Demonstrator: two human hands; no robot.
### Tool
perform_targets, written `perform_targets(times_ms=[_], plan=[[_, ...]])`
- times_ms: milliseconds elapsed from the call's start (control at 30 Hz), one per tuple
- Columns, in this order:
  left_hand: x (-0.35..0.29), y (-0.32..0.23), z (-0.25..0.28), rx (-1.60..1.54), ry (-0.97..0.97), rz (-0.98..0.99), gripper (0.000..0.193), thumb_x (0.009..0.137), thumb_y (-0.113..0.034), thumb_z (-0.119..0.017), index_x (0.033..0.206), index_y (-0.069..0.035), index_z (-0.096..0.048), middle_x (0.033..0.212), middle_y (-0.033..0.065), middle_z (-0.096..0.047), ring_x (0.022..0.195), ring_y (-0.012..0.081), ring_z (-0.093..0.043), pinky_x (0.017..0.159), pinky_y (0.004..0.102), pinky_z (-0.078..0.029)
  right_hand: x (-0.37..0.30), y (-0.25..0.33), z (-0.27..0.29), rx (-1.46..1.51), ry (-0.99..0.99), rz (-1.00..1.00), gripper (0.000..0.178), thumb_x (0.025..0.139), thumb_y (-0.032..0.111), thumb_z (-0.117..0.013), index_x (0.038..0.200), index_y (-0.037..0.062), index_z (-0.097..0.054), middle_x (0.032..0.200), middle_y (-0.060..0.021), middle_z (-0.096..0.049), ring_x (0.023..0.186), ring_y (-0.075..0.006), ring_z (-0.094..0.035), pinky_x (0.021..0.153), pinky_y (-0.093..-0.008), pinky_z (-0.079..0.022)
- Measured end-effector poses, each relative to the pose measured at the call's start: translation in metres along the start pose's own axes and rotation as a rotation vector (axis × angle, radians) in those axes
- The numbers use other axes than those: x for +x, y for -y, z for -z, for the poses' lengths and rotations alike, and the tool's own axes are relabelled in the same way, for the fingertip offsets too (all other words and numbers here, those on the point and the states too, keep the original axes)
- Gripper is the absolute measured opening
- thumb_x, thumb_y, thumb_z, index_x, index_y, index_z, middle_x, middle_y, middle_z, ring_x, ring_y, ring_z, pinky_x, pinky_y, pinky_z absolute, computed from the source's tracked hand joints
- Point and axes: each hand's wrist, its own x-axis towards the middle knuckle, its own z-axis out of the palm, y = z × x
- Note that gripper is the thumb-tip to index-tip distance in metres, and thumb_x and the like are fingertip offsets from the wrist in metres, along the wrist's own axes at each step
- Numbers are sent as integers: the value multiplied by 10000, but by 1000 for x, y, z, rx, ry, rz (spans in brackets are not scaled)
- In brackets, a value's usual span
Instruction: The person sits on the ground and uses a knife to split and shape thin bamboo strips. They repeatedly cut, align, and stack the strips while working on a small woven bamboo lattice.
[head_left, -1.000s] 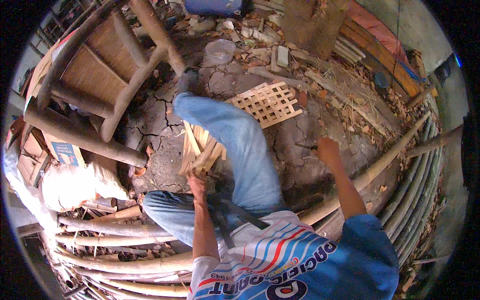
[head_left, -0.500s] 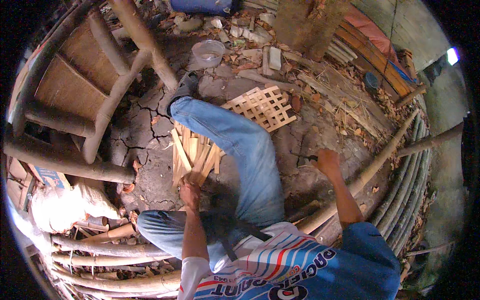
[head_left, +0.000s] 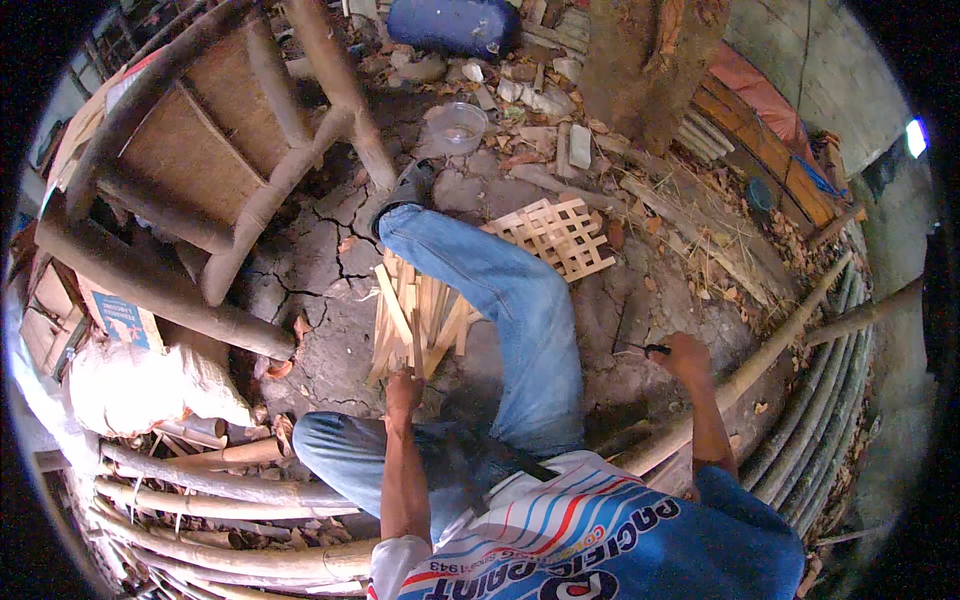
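Note:
My left hand (head_left: 403,392) is closed round the near end of a pale bamboo strip (head_left: 417,343), beside my bent left knee. A loose pile of split bamboo strips (head_left: 392,325) lies on the ground just beyond it, partly behind my right leg. Out to the right, my right hand (head_left: 686,360) grips the dark handle of a knife (head_left: 655,350); its thin blade points left, low over the ground, and its outline is hard to make out. Past my right shin lies a woven bamboo lattice panel (head_left: 562,238), its left part hidden by the leg.
A bamboo chair frame (head_left: 235,245) stands at left, above a white sack (head_left: 155,385). Bamboo poles (head_left: 230,515) lie near left, others (head_left: 815,365) at right. A clear plastic bowl (head_left: 458,128), a blue drum (head_left: 455,25) and a tree trunk (head_left: 640,75) are at the back.
The whole view has shifted, so the scene sits lower and farther right. My right hand has come slightly nearer me with the knife. My left hand stays by the strips.

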Motion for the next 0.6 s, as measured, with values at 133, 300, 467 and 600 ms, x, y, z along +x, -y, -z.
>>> perform_targets(times_ms=[133,300,467,600], plan=[[-19,-69,51,-379,131,6,387,841,-234,-696,1105,36,-617,849,203,-697,701,297,-704,593,396,-558,-23,-35,-18,167,-266,-185,462,769,446,-757,1046,80,-710,957,-167,-686,881,-340,-662,768,-430,-522],[-18,-18,22,-815,-164,-147,346,887,-269,-665,1039,38,-614,758,151,-677,661,220,-669,561,372,-529,-9,22,-6,686,-319,-157,504,839,435,-718,1174,63,-654,1057,-157,-685,902,-245,-665,775,-378,-531],[-40,-81,50,-558,-244,-32,362,935,-336,-594,964,24,-626,748,164,-660,690,254,-651,611,391,-492,6,72,-33,1253,-447,-96,511,883,428,-691,1248,81,-601,991,-83,-681,897,-142,-640,691,-312,-545],[-49,-72,56,-403,-508,-68,451,967,-399,-520,865,28,-623,680,169,-617,598,307,-564,601,444,-445,-11,165,-19,1595,-241,21,450,892,345,-698,1217,66,-560,870,-20,-634,774,-119,-613,642,-267,-508]])
